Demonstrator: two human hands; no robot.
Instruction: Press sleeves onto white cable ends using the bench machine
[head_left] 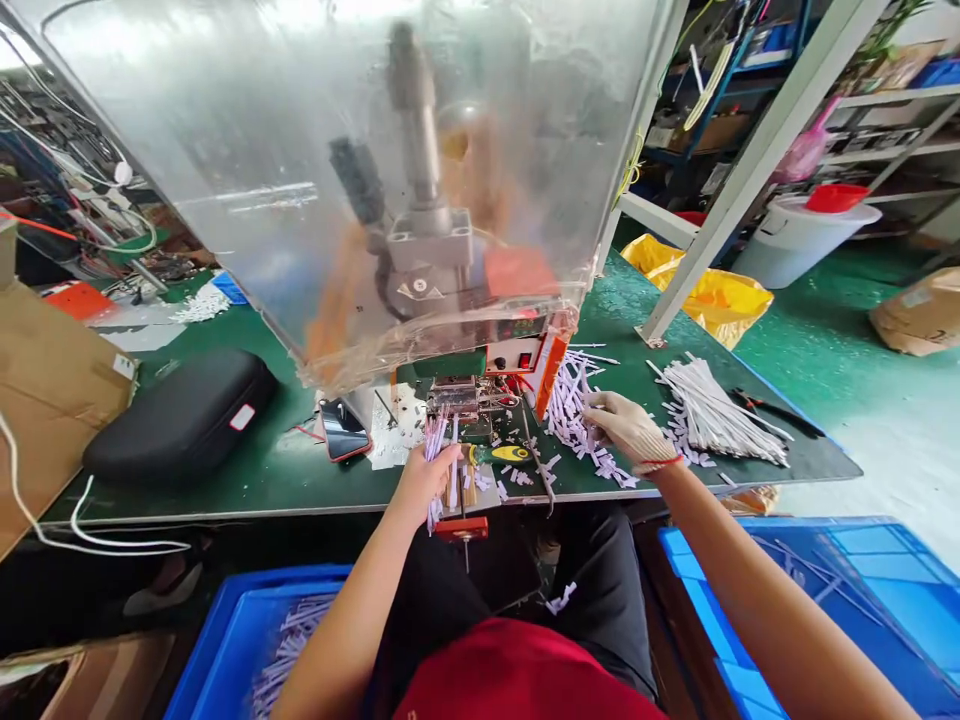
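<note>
My left hand [421,485], bare, is closed around a bundle of thin pale purple strips [435,438] in front of the small metal fixture [454,398] of a bench machine. My right hand [628,432], in a whitish glove, reaches into a loose pile of pale purple strips [568,395]. Its fingers are drawn together at the pile's right side, and what they pinch is too small to make out. A screwdriver with a yellow and green handle [511,455] lies between my hands, among short scattered strip pieces.
A clear plastic shield [285,180] covers the machine. Long white strips [712,410] and pliers [780,410] lie at right. A phone [345,430] and black case [184,415] are at left. Blue bins [225,630] stand below, left and right.
</note>
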